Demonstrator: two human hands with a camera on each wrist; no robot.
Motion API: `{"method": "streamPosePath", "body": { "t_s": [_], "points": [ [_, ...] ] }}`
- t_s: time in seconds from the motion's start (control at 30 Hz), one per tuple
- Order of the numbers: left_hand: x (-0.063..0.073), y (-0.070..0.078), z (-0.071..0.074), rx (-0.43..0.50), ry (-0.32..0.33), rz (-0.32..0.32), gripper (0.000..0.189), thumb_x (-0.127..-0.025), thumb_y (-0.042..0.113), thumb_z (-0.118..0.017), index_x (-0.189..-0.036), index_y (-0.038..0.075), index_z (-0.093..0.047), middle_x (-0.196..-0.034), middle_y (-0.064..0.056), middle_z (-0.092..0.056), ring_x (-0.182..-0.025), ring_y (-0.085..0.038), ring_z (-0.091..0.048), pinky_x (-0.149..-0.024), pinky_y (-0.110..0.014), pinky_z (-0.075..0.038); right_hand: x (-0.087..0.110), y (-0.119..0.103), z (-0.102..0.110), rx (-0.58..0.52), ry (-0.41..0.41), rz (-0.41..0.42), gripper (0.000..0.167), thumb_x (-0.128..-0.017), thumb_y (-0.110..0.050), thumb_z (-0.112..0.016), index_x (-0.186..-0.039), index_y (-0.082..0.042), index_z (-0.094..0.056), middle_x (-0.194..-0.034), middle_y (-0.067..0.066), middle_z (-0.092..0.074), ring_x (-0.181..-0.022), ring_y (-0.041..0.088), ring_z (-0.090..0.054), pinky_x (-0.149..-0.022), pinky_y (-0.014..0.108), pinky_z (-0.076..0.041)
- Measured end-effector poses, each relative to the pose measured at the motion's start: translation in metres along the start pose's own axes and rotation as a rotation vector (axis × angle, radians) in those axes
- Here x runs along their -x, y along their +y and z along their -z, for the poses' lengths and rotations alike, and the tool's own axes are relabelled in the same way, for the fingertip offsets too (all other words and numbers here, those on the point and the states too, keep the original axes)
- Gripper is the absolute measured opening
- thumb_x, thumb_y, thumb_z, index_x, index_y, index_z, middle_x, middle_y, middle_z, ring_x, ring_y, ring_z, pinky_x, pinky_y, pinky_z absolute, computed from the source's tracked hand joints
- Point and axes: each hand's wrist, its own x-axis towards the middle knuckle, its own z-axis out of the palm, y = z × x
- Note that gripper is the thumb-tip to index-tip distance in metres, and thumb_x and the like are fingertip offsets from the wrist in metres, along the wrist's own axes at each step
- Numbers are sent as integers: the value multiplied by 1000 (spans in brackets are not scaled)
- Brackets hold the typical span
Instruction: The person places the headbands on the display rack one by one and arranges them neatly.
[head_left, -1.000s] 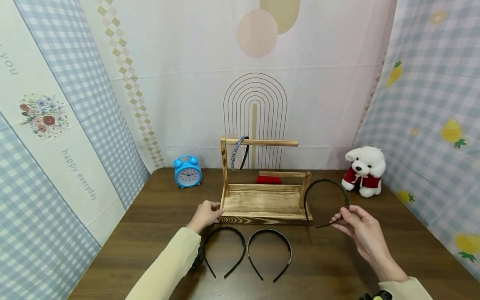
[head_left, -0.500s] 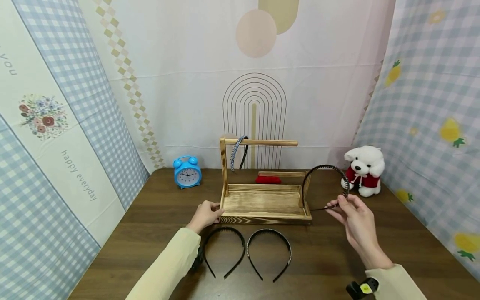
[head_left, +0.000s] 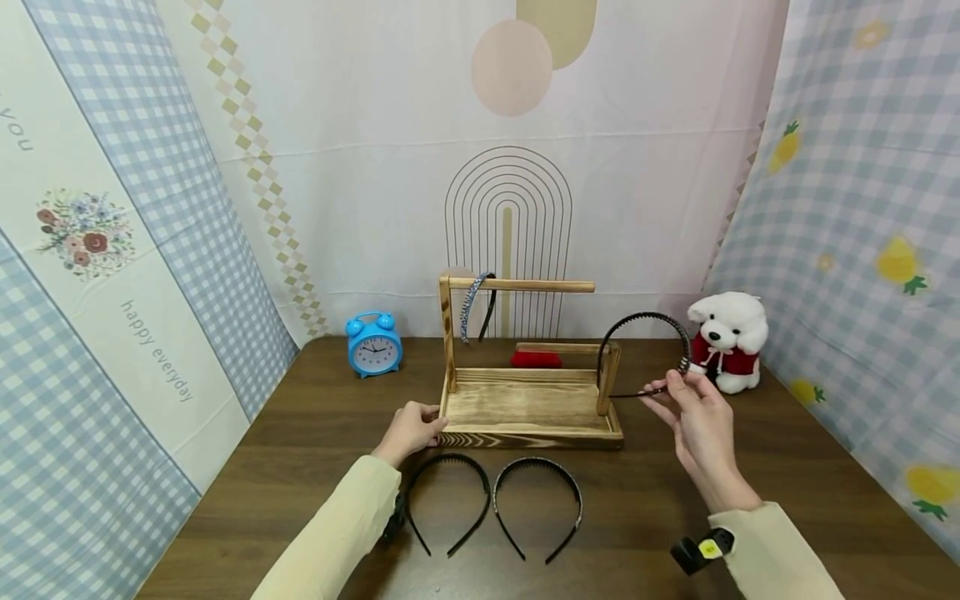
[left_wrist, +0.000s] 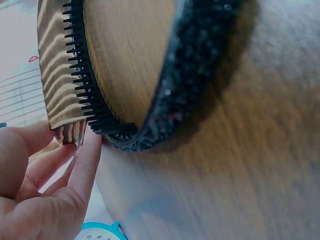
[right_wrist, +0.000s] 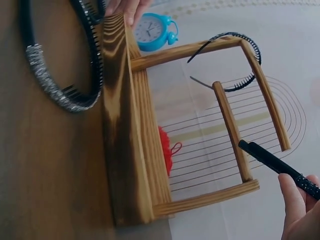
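Note:
My left hand [head_left: 408, 431] grips the front left corner of a wooden stand [head_left: 525, 404], thumb above and fingers at the side and below. The stand has a shallow tray and two posts with horizontal bars. On its upper bar hangs a blue patterned headband [head_left: 470, 308] near the tall post. My right hand [head_left: 701, 433] pinches a black toothed headband [head_left: 643, 315] by one side, raised beside the short post. That band has sparkly bits where my fingers hold it [right_wrist: 305, 184]. Flat on the table lie a black headband [head_left: 487, 492] and a silver-glitter headband [head_left: 534, 461].
Behind the tray, a red item [head_left: 536, 359] shows under the lower bar. A blue alarm clock [head_left: 376, 348] stands back left, a white plush dog [head_left: 731, 333] back right. Patterned cloth hangs behind and at both sides of the brown table [head_left: 637, 517].
My right hand has risen and moved slightly left and away from me, carrying the headband up to the stand's short post. The left hand stays on the stand's corner.

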Motion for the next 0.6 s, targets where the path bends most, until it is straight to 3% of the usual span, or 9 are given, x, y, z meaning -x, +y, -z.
{"method": "streamPosePath", "body": {
  "t_s": [0.6],
  "points": [
    [1,1,0,-24,1,-10,38,-97,14,-62,-129,-7,-60,-110,-22,-70,-67,-18,-71,-62,-29,-59,-27,-1,-34,-29,98,10,9,-95,-9,-61,-93,-2,-56,-81,8,-66,-79,20,-68,-79,36,-60]
  ]
}}
